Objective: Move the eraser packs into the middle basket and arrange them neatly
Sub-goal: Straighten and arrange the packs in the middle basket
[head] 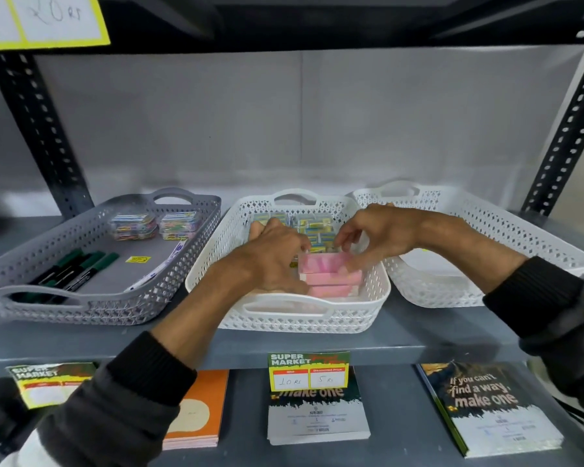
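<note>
In the middle basket [371, 284] we count three pink eraser packs [327, 276], stacked. Our left hand [270, 261] and right hand [375, 234] pinch the top pack's ends; beside it sit one grey basket [182, 237] and one white basket [506, 241]

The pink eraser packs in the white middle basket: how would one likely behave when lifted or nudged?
The pink eraser packs look like flat-sided rectangular blocks, so one would probably slide, not roll. They sit stacked without sagging, suggesting stiffness. The glossy clear wrap may feel slightly slippery; both the left hand and right hand pinch the top one in the white perforated plastic basket.
</note>
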The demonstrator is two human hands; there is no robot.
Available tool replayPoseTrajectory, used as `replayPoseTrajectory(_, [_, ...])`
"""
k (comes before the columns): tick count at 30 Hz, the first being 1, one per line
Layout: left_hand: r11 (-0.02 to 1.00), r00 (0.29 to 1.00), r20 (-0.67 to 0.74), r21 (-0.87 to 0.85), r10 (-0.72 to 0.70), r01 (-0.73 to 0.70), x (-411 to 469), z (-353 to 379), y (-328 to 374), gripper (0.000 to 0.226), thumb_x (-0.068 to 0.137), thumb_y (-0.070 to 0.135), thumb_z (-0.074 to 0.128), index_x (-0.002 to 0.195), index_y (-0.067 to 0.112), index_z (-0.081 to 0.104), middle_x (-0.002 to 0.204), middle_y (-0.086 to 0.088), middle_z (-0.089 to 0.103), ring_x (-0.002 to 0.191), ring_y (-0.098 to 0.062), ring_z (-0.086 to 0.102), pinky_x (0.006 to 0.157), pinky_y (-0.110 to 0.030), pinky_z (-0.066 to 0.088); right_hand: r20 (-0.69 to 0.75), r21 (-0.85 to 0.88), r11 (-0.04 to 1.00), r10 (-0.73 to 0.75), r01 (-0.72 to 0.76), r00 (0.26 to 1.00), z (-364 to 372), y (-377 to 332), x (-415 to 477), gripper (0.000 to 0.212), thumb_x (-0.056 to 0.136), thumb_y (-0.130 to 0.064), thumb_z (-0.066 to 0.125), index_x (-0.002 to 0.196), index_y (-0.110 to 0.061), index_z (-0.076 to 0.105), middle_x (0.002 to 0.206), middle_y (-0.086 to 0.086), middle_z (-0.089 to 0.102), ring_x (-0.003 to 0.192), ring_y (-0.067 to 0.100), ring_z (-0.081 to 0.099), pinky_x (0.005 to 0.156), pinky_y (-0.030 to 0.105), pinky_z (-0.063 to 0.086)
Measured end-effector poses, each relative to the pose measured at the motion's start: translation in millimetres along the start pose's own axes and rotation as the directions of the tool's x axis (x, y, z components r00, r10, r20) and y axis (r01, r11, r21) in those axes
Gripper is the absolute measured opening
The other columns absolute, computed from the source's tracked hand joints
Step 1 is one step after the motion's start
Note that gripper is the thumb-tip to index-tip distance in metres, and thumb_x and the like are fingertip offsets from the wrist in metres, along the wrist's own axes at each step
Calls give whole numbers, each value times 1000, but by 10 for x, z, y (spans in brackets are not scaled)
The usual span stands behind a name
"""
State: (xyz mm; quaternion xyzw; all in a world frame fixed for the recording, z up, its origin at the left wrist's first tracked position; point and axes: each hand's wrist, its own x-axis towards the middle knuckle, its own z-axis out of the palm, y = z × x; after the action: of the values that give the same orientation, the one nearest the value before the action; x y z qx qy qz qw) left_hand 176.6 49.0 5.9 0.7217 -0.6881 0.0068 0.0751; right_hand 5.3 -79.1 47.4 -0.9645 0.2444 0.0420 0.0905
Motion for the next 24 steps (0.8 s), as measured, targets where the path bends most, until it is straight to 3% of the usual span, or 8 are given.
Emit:
replayPoseTrajectory(2, [1000,998,-54,19,13,-12,16,-45,-46,76,72,60,73,134,21,51,122,0,54,118,-21,34,92,-39,26,-184,23,999,-17,22,983,-46,79,65,53,74,-59,69,114,-24,70,102,-10,73,95,9,63,91,30,48])
replayPoseTrajectory(4, [1000,995,-104,13,4,-2,75,-87,-91,66,81,56,67,135,22,51,127,1,55,121,-21,33,86,-36,19,-283,-20,1000,-5,0,959,-64,148,171,46,79,-56,68,112,-24,71,102,-8,74,91,8,62,96,38,47])
replayPoseTrajectory(6, [999,991,-133,35,-2,7,161,-122,-113,51,89,47,63,133,22,55,128,0,59,123,-21,33,80,-34,14,-286,-45,999,9,-23,958,-58,176,267,42,80,-49,70,113,-23,70,103,-6,74,96,13,64,100,41,43])
replayPoseTrajectory(12, [996,998,-11,68,-65,65,444,-128,-146,31,97,25,54,127,23,63,125,-3,64,129,-21,33,89,-40,18,-215,-119,992,22,-49,976,20,166,483,48,80,-49,70,122,-25,67,109,-4,74,110,17,60,96,37,36])
replayPoseTrajectory(16, [998,998,17,36,-61,60,504,-35,-163,25,97,20,53,116,19,70,118,-2,67,125,-21,35,102,-46,20,-179,-126,992,5,-28,984,96,225,552,49,78,-54,70,121,-30,68,111,-8,73,102,12,57,89,37,24])
replayPoseTrajectory(20, [998,998,-29,46,-50,51,532,58,-212,23,97,24,53,108,19,73,113,-1,69,121,-18,35,86,-40,15,-211,-93,995,10,-30,977,124,305,546,40,76,-51,73,112,-35,72,105,-15,72,91,5,49,89,38,20])
replayPoseTrajectory(24, [998,998,-44,28,-52,53,539,89,-222,22,96,22,55,108,21,73,111,0,68,123,-19,35,92,-44,19,-226,-91,995,18,-40,974,147,331,554,38,76,-47,74,112,-35,72,90,-18,63,92,6,46,87,37,19])
